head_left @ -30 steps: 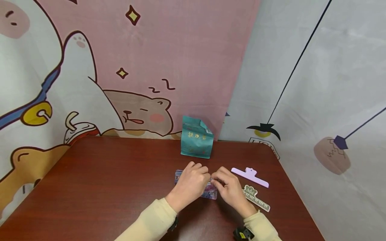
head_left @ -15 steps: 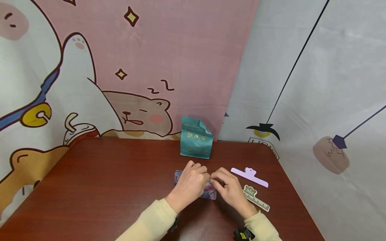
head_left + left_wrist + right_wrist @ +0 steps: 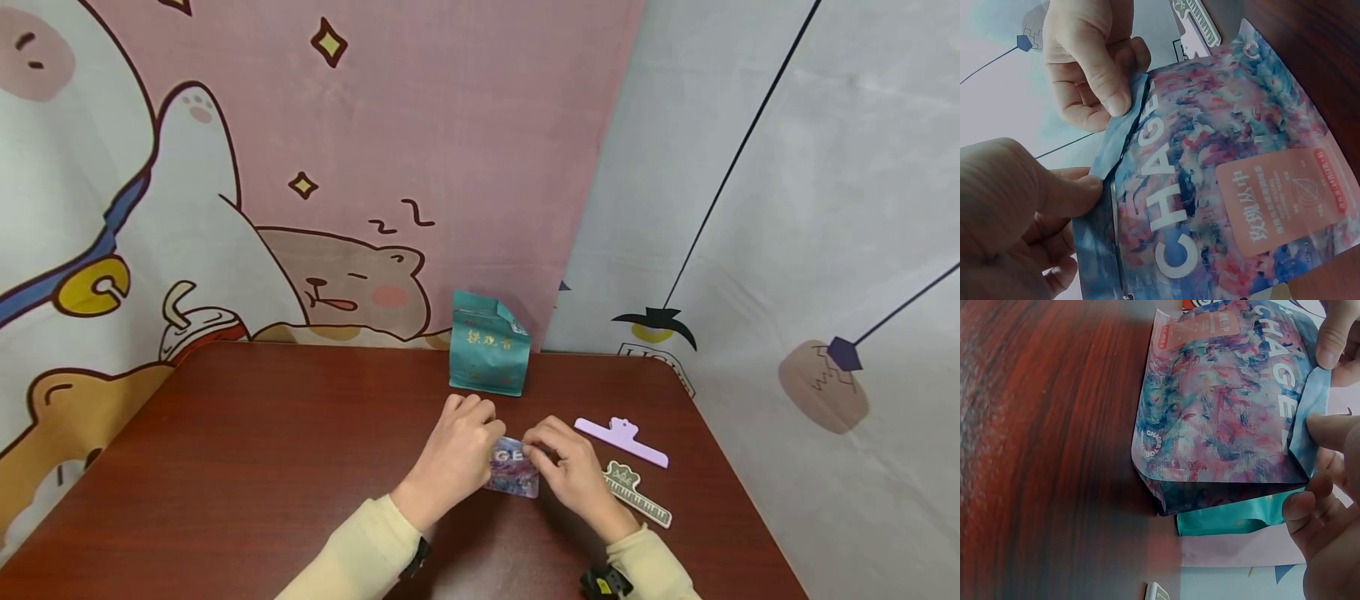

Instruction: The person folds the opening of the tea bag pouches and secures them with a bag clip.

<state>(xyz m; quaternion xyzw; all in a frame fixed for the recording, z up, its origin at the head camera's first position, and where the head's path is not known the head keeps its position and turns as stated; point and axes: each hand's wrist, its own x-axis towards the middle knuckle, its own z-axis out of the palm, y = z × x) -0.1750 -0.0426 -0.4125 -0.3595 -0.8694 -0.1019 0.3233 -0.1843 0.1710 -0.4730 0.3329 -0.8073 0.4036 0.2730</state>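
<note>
Both hands are at the top edge of a pouch [image 3: 513,471] with a mottled pink and blue print, standing on the table. White capital letters run below its top strip. My left hand [image 3: 455,450] pinches the strip with thumb over it, partly hiding the pouch in the head view. My right hand [image 3: 573,467] pinches the same strip nearer its right end. Seen from the left wrist, the pale blue strip [image 3: 1107,153] is folded and creased between the two thumbs. In the right wrist view a flap of it leans over beside the right thumb.
A teal pouch [image 3: 489,350] with gold characters stands at the table's back edge. To the right of my right hand lie a lilac bar clip [image 3: 622,438] and a green and cream clip [image 3: 637,493] with a piano-key pattern. A printed cloth [image 3: 480,125] hangs behind the table [image 3: 262,467].
My left hand has shifted left along the pouch's top edge, so more of the lettering shows between the hands. The right hand has stayed in place, pinching the strip.
</note>
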